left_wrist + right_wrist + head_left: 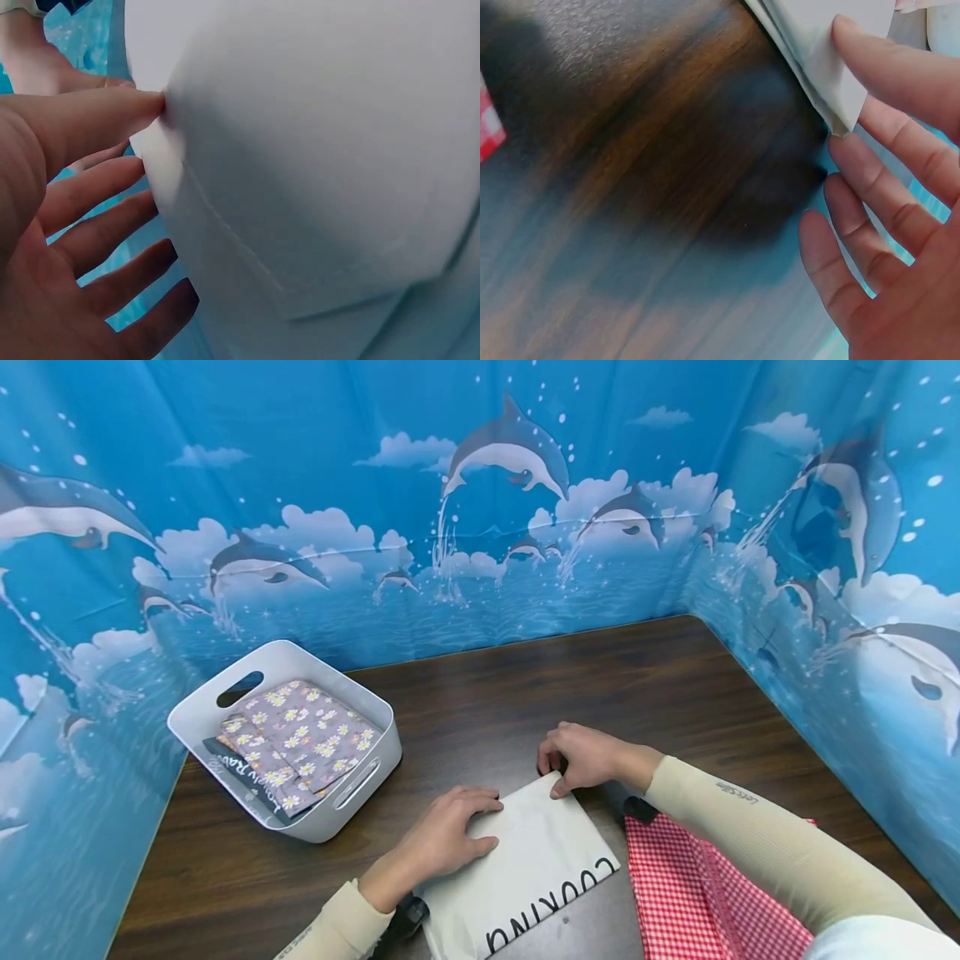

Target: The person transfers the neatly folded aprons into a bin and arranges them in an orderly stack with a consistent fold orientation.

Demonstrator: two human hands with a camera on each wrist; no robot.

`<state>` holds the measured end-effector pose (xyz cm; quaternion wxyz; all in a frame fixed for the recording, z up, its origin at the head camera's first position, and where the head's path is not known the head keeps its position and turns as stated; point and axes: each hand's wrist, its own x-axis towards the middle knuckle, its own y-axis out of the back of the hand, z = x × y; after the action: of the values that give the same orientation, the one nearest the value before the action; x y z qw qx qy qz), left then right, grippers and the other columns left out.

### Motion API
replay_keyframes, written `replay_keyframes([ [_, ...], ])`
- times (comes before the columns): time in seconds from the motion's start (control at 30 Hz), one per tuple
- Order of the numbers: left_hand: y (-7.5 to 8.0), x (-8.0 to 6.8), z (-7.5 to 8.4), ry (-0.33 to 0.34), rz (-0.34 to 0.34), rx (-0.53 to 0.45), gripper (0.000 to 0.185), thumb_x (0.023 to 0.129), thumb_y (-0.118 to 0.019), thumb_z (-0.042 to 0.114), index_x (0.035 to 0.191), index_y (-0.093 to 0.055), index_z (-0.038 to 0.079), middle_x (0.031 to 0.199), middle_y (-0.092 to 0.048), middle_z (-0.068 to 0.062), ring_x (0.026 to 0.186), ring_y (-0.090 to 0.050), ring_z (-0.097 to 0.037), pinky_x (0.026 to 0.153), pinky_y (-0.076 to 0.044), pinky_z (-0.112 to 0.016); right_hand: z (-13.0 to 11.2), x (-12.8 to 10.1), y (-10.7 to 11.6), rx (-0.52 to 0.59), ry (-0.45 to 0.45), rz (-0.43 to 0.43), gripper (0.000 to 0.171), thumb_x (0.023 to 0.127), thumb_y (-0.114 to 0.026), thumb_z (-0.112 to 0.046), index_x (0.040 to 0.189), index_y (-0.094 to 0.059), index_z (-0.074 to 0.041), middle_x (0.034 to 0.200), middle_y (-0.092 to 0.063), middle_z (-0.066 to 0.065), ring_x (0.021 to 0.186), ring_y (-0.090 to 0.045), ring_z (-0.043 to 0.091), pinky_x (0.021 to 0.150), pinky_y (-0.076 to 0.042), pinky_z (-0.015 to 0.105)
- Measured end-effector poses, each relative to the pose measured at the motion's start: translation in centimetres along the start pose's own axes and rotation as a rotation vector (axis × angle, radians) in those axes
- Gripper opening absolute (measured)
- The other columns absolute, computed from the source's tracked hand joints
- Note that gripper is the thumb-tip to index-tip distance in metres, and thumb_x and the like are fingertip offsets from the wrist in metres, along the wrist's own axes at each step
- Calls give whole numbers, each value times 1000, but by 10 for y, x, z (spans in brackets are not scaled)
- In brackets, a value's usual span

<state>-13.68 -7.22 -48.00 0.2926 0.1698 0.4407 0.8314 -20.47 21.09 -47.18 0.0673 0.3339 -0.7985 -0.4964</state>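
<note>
A folded cream cloth [525, 860] printed with the word COOKING lies on the table in front of me, its lettering along the near right edge. My left hand [450, 831] rests at its left edge. In the left wrist view the left thumb [112, 112] touches the top layer, while the other fingers, fairly straight, lie along the edge. My right hand [588, 756] pinches the far corner. The right wrist view shows the right thumb [900, 71] on top of the layered corner, with fingertips against its edge.
On the left stands a white basket [382, 735] with handle holes, holding folded daisy-print cloth [315, 735] and a dark lettered piece [243, 772]. Under my right forearm lies a red-and-white checked cloth [690, 893]. A blue dolphin curtain [480, 568] borders the dark wooden table [600, 668].
</note>
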Motion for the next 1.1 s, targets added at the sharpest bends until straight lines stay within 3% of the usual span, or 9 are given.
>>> replay_keyframes([
  [0.2,-6,-2,-3,12,44,28,38,87,-87,13,123,-77,6,131,-76,-11,126,-67,-31,108,-52,-53,-6,10,1,-73,-2,-3,21,86,-92,-25,95,-73,-23,92,-61,-5,89,-46,12,79,-44,33],
  [0.33,-8,-4,-5,-1,62,54,39,89,-85,12,126,-76,7,139,-72,-12,129,-66,-33,109,-52,-53,-10,19,2,-164,-10,33,22,89,-90,-29,102,-74,-22,98,-61,-3,90,-48,13,79,-48,35],
  [0.5,-8,-7,-9,-49,41,65,38,90,-84,12,127,-77,9,151,-65,-13,136,-63,-34,112,-51,-53,-12,28,-1,-293,-12,128,32,92,-86,-38,115,-74,-20,109,-66,1,97,-59,17,85,-56,40],
  [0.77,-8,-9,-12,-25,3,75,37,92,-84,17,127,-79,7,155,-63,-12,142,-60,-37,115,-50,-55,-11,18,-3,-428,-28,176,49,94,-79,-54,124,-72,-16,116,-68,5,93,-64,18,81,-60,41],
  [0.83,-8,-9,-11,-29,6,93,36,93,-84,18,127,-79,7,155,-63,-13,141,-61,-37,114,-51,-54,-11,10,0,-449,-36,163,54,91,-80,-60,122,-72,-16,113,-68,4,90,-62,16,78,-59,40],
  [0.93,-8,-10,-11,-34,16,118,36,93,-85,19,126,-80,5,153,-64,-15,139,-62,-39,113,-52,-54,-11,0,3,-454,-46,108,54,85,-82,-67,105,-71,-19,100,-64,-1,80,-56,13,69,-53,35],
  [1.1,-8,-9,-11,-20,48,149,36,91,-87,20,123,-81,5,150,-65,-16,135,-63,-41,110,-54,-52,-10,-5,3,-406,-35,19,54,84,-80,-71,87,-59,-21,84,-55,-7,68,-47,10,61,-40,31],
])
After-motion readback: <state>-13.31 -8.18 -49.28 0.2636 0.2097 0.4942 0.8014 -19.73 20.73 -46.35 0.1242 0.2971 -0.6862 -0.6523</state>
